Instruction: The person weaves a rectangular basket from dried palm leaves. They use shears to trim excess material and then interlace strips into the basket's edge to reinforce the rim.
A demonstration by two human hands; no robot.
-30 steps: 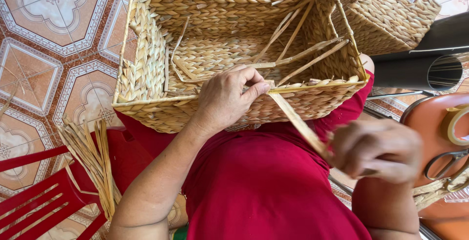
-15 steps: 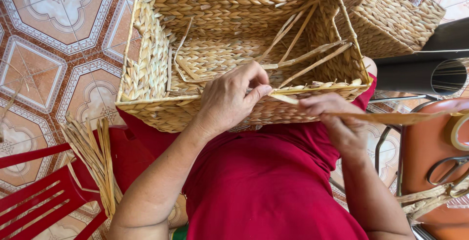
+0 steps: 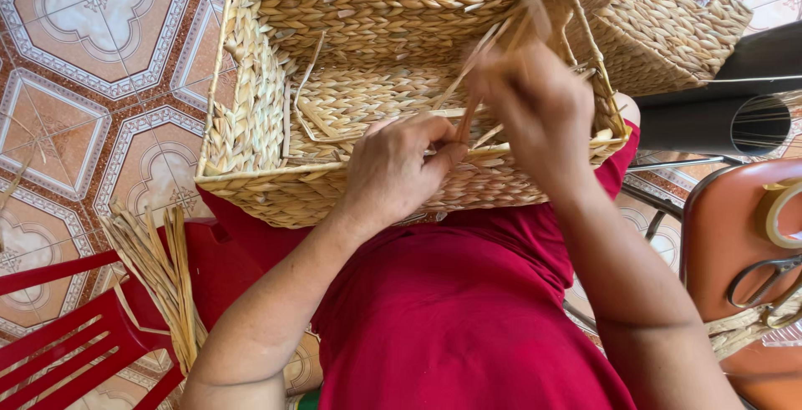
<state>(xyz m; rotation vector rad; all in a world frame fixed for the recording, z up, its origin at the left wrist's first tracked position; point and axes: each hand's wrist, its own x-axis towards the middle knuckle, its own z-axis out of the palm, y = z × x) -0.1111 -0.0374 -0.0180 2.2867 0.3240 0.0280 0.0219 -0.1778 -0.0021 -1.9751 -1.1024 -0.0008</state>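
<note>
Now left hand [image 3: 401, 168] pinches woven basket [image 3: 334, 84] rim at frame centre; right hand [image 3: 535, 109], blurred, clamps straw strand [image 3: 468, 118]. Best: keep strand taut, rim steady.

The floor [image 3: 75, 84] is tiled in red, cream and grey patterned tiles. A red plastic chair [image 3: 75, 343] stands on it at lower left, with a bundle of dry straw strips [image 3: 163, 272] lying across its edge. At right, an orange stool [image 3: 735, 235] carries scissors [image 3: 756, 280] and a tape roll [image 3: 781, 214].
</note>
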